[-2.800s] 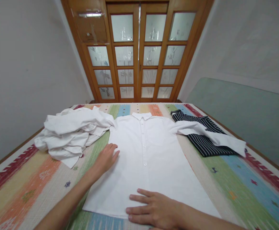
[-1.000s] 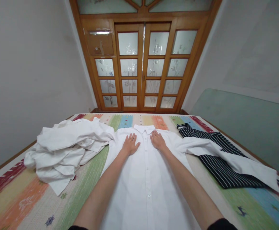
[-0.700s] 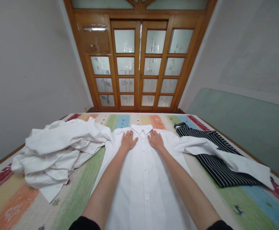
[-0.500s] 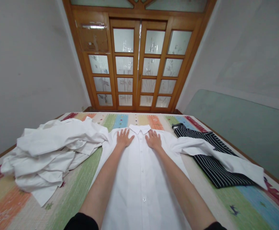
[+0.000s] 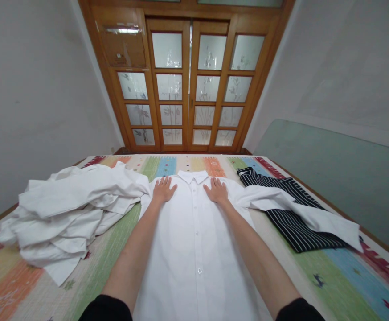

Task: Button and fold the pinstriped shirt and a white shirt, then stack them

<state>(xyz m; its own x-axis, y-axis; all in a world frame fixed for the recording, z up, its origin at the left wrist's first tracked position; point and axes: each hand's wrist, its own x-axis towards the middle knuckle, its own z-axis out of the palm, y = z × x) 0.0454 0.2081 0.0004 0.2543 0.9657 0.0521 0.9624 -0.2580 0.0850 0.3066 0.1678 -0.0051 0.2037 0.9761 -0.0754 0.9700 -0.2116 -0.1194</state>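
A white button-up shirt (image 5: 184,240) lies flat with its collar at the far end and its buttoned front facing up. My left hand (image 5: 163,190) rests open on the shirt's left shoulder area, palm down. On the other side of the collar, my right hand (image 5: 217,191) lies open on the cloth with fingers stretched forward. The right-side sleeve stretches out over a folded black-and-white striped garment (image 5: 291,229). At the left, the other sleeve meets a rumpled pile of white cloth (image 5: 70,200); where it ends is hidden.
A colourful striped cover (image 5: 114,249) is spread beneath the clothes. Wooden doors with glass panes (image 5: 187,84) stand beyond the far edge. A pale green panel (image 5: 331,156) leans along the right wall, and a bare wall (image 5: 37,89) rises at the left.
My hands have slid apart, the left one moving outward from the collar toward the shoulder. Both still lie flat on the shirt. The view has tilted slightly.
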